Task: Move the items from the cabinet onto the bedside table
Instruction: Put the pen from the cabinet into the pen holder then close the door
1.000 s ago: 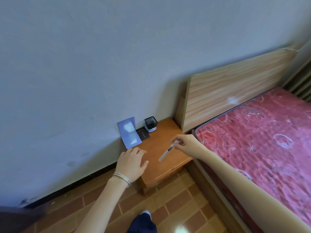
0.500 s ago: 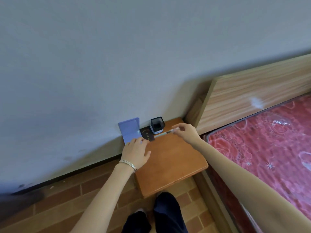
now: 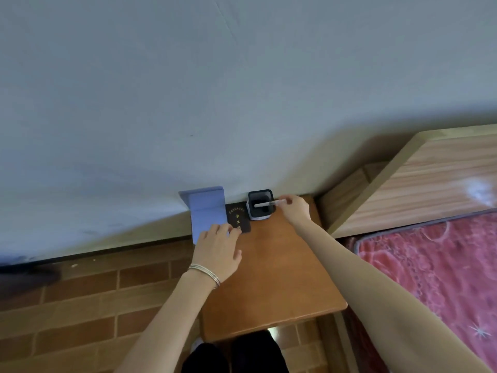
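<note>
The wooden bedside table [image 3: 277,278] stands against the wall. At its back stands a black and white pen holder [image 3: 260,208]. My right hand [image 3: 294,210] pinches a slim white pen [image 3: 269,204] whose tip lies across the holder's open top. A blue folder [image 3: 207,211] leans bent against the wall at the table's back left, and a dark booklet with gold lettering [image 3: 238,218] lies flat beside it. My left hand [image 3: 217,251], with bangles on the wrist, rests palm down, fingers spread, on the folder's lower edge and the booklet.
A wooden headboard [image 3: 430,179] and a bed with a red patterned mattress [image 3: 435,267] are to the right of the table. Brick-pattern floor [image 3: 80,305] lies to the left, and my dark shoes [image 3: 234,356] show at the table's front edge.
My right hand has carried the pen from over the table's middle back to the pen holder. My left hand has slid forward onto the folder and booklet. The view has moved closer.
</note>
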Available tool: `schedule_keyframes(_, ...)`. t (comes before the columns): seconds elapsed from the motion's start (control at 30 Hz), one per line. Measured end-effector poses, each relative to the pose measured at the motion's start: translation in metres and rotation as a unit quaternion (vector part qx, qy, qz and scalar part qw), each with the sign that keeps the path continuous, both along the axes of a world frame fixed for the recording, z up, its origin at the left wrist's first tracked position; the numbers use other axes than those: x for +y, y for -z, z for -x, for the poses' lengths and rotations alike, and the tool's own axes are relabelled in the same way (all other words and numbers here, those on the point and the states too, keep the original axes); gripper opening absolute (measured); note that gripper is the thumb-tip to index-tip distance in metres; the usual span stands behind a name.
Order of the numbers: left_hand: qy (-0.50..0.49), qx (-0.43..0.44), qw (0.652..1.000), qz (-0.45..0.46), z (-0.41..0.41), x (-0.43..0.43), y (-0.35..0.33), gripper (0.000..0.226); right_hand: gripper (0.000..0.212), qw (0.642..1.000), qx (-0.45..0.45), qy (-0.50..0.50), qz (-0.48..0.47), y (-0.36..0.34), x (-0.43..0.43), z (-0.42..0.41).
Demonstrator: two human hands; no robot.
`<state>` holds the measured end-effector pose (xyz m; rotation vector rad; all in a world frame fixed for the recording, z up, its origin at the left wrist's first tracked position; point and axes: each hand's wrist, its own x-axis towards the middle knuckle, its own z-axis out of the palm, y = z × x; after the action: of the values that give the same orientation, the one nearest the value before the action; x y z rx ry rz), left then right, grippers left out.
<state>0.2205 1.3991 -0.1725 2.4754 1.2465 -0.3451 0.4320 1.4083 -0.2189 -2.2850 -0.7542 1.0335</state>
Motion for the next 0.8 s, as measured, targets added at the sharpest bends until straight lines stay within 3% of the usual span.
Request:
schedule_keyframes(0.5, -0.032, 0.029, 0.999, 0.025, -0.003, -0.004, 0.019, 0.048, 0.042, 0.994, 0.067, -0.067, 0.046, 0.022, 0.012, -0.005)
schedule_keyframes(0.63, -0.019, 0.026, 0.999, 0.021, -0.006, -0.001, 0.011, 0.048, 0.037, 0.988, -0.009, -0.153, 0.023, 0.002, -0.007, -0.01)
schedule_keyframes(0.8, 0.016, 0.005, 1.0, 0.003, -0.016, 0.009, -0.014, 0.05, 0.06, 0.948, -0.151, -0.278, 0.036, -0.026, -0.038, -0.029)
